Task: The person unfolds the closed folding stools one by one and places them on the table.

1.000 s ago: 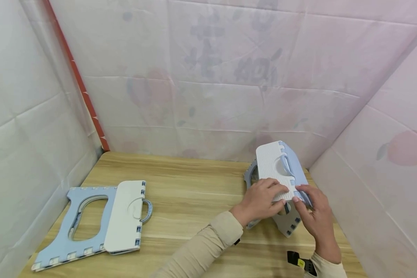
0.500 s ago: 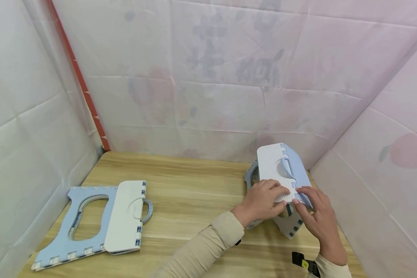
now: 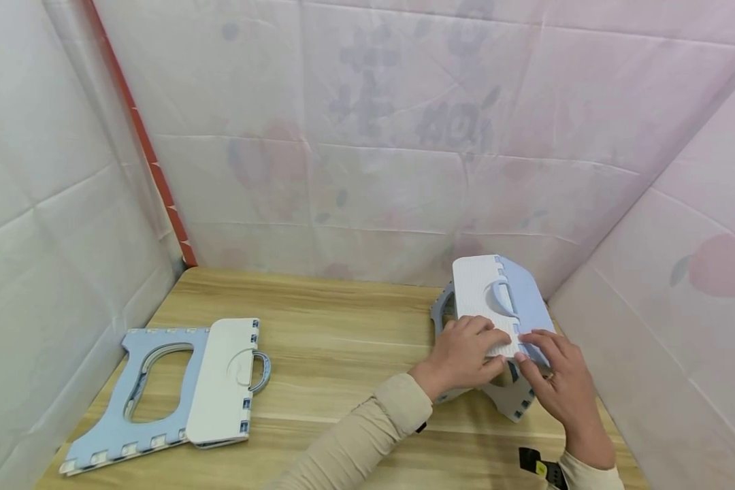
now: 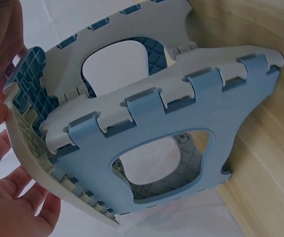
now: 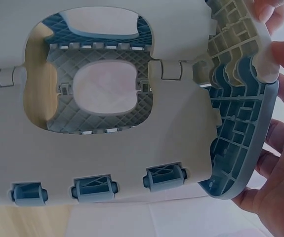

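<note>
Head view: reaching forward with both forearms, in beige sleeves (image 3: 364, 429), to the near end of a blue-and-white folding stool (image 3: 471, 272); gripping there with both hands, just beside each other; pinching the white seat half (image 3: 479, 306) with the left hand (image 3: 465, 350), with knuckles bent, fingers spread over the top face and thumb against the near edge; pinching the blue seat half (image 3: 531, 299) from the opposite side with the right hand (image 3: 560, 381), with fingers bent and thumb by the seam, close to the left thumb.

In the wrist views, with leg panels (image 4: 146, 121) parted, below the hands and set on the wooden counter (image 3: 337, 327); with seat halves at an angle to each other; just beyond the fingers, a blue loop handle (image 3: 503, 299) at the seam.

At the right wrist, a black strap (image 3: 551, 471) with a yellow tab; well apart to the left of the hands, a second folding stool (image 3: 220, 381), folded flat on the counter; beyond and around the hands, pale printed sheets (image 3: 373, 190).
</note>
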`<state>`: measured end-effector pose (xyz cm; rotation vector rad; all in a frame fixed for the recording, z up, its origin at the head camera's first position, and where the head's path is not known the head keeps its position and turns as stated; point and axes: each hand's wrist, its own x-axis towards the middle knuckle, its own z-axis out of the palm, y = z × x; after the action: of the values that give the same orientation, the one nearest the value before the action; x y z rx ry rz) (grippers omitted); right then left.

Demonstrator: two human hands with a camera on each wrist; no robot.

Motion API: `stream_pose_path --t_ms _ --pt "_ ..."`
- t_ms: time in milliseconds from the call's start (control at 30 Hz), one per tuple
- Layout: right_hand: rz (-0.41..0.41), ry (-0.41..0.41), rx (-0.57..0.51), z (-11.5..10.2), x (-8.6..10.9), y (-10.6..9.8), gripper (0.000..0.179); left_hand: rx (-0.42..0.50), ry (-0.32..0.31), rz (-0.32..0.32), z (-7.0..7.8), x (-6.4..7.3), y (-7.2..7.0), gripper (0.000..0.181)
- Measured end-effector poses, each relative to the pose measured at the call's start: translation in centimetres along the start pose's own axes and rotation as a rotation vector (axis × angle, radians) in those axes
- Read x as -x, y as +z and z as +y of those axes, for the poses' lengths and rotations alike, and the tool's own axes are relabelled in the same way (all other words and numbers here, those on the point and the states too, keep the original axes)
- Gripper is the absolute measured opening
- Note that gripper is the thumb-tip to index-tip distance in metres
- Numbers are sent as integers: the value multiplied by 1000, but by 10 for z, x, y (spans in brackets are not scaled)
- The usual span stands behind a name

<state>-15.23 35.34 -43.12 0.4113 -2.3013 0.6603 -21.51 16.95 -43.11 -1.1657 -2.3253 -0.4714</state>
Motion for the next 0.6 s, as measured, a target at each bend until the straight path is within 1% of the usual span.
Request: stream_pose_path --t_ms 133,233,400,600 --pt "-3 -29 30 -2 2 0 24 -30 -2 1 2 0 -2 28" --pt "1 -43 67 -2 3 1 24 -65 -3 -11 4 0 -2 28" --pt "-4 -44 103 -1 2 2 25 -90 -23 -19 5 -1 -4 28" --pt "-25 -18 97 0 1 0 25 -85 -37 -75 6 -3 -6 29"
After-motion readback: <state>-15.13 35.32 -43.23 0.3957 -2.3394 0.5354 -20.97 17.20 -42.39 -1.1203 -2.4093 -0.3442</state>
